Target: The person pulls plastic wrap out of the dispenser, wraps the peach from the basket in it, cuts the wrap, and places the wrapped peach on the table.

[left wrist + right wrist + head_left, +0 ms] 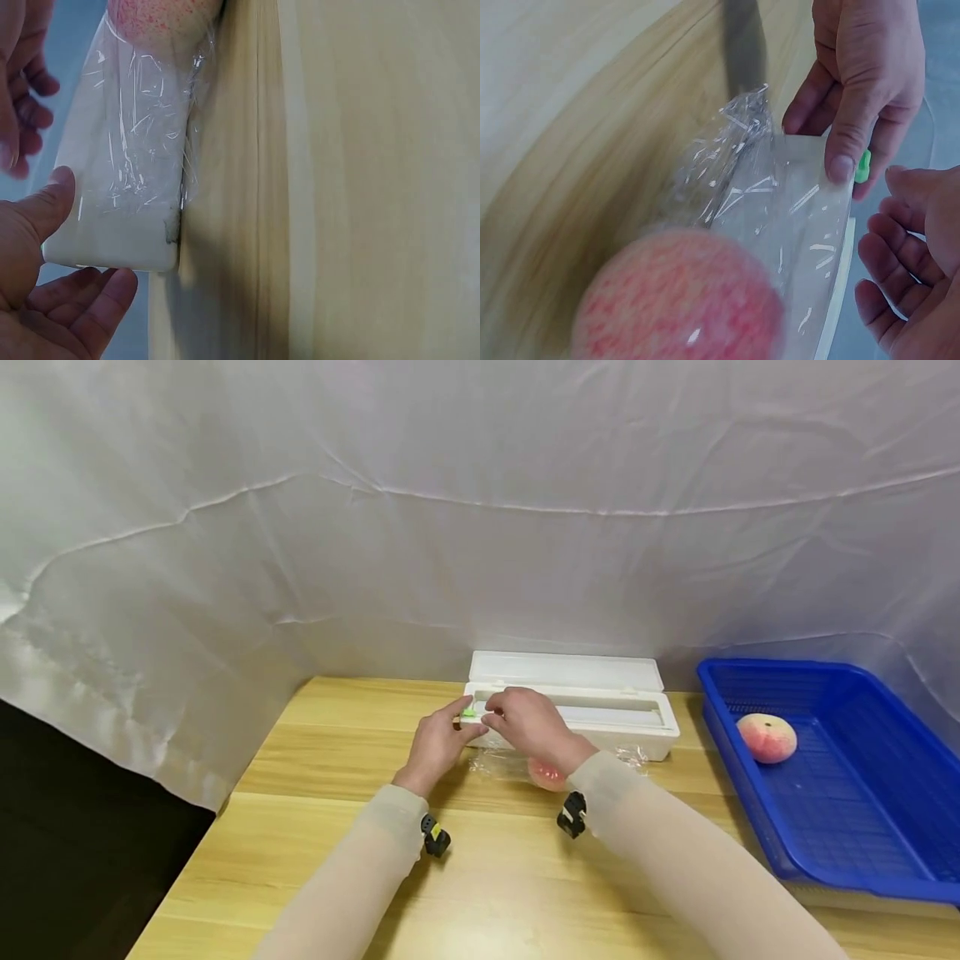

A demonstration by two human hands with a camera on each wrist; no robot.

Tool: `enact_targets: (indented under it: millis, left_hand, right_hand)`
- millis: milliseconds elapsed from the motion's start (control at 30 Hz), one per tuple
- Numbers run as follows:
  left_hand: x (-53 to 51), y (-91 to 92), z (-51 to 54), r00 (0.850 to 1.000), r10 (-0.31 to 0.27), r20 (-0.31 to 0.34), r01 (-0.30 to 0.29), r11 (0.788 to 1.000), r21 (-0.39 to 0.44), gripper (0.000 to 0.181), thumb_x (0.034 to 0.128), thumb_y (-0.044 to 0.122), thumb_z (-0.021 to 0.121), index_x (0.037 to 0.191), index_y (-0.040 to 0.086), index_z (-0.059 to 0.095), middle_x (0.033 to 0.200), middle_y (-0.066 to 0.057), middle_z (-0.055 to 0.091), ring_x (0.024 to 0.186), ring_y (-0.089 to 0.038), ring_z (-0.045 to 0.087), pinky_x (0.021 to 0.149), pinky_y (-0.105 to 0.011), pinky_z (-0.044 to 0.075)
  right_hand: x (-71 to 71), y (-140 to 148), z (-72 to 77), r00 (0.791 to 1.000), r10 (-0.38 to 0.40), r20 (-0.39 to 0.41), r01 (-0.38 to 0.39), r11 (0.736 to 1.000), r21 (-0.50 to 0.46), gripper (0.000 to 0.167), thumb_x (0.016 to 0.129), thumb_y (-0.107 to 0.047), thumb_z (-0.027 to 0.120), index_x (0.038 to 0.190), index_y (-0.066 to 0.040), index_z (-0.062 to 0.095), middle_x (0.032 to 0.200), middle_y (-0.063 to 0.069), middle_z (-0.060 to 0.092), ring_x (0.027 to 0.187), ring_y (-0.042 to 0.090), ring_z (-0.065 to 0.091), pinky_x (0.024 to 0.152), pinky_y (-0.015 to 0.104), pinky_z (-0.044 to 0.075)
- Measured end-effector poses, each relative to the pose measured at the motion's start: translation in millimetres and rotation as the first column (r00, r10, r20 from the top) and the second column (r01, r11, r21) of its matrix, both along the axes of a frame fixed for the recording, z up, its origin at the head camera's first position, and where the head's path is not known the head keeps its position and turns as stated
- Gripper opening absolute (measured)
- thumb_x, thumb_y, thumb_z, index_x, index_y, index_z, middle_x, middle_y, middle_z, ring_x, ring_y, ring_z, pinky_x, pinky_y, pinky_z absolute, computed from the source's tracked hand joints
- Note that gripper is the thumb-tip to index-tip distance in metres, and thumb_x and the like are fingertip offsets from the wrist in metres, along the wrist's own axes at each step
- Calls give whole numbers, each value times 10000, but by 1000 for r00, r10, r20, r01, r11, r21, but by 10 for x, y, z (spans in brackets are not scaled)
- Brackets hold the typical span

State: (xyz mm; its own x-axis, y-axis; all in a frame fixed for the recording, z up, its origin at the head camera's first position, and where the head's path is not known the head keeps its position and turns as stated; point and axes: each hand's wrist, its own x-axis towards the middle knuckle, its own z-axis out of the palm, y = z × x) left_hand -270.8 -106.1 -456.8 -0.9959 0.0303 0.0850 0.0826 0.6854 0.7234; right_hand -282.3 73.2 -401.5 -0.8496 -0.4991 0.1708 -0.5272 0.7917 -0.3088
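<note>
Head view: on the wooden table (330,743) stands a white film dispenser (647,740) with its lid (562,672) raised. The left hand (437,745) grips its left end, beside a green slide cutter (468,713). The right hand (534,724) hangs over the front edge, fingers loosely bent, apparently grasping nothing. Cling film (495,764) lies along the front with 1 peach (546,774) partly hidden by the right wrist; a 2nd peach (767,738) sits in the blue plastic basket (847,802).

Left wrist view: the left thumb presses the dispenser's face while the fingers brace its end. The film overlaps the near peach's edge. If that grasp slackened, a tug on the film could probably skid the light-looking box.

Right wrist view: the right fingers are curled and released, apart from the cutter. The film is bunched towards 1 corner; pulling there would likely crease or tear it unevenly, and a knock could roll the round peach away.
</note>
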Motion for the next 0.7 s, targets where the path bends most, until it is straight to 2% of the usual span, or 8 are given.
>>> enact_targets:
  millis: [133,233,300,367,467,700]
  left_hand:
    - [13,20,-12,1000,-3,-18,3,1000,5,628,973,389,754,1541,205,560,1247,-111,762,976,-183,729,751,-341,551]
    - [22,37,-11,1000,4,-29,-4,1000,8,604,974,350,765,1529,203,576,972,-50,783,765,-130,663,651,-291,485]
    - [25,47,-6,999,5,-39,-5,1000,1,582,979,319,767,1520,201,586,750,-9,689,625,-109,559,600,-278,432]
    - [28,56,-3,999,6,-44,-6,1000,0,564,981,293,769,1511,199,598,610,23,547,535,-107,451,555,-278,381]
    - [28,69,-5,999,3,-45,-3,1000,0,546,986,275,764,1503,198,607,549,47,414,493,-101,384,516,-277,339]
    - [26,73,-22,998,-4,-58,4,1000,1,533,981,282,771,1485,190,626,554,59,434,491,-96,399,491,-257,332]
  right_hand:
    - [-42,-104,1,1000,-15,18,15,1000,1,234,1044,-254,672,1188,-108,785,1071,48,771,1021,226,709,951,434,574]
    - [-65,-171,-17,998,-30,48,30,1000,-2,252,1038,-268,681,1224,-129,779,1063,44,758,1003,220,694,946,434,571]
    - [-77,-205,-33,997,-41,69,41,999,-5,262,1036,-277,686,1241,-140,775,1054,42,744,992,218,682,940,433,568]
    - [-86,-230,-49,996,-52,76,53,999,-6,264,1036,-278,688,1252,-154,776,1049,40,734,998,216,674,946,430,564]
    - [-96,-252,-75,995,-66,71,67,998,-8,234,1040,-249,682,1230,-163,789,1039,39,725,1001,217,666,948,424,561]
    - [-100,-279,-114,995,-88,55,89,996,-25,209,1026,-214,689,1187,-151,806,1010,33,720,971,207,659,917,409,572]
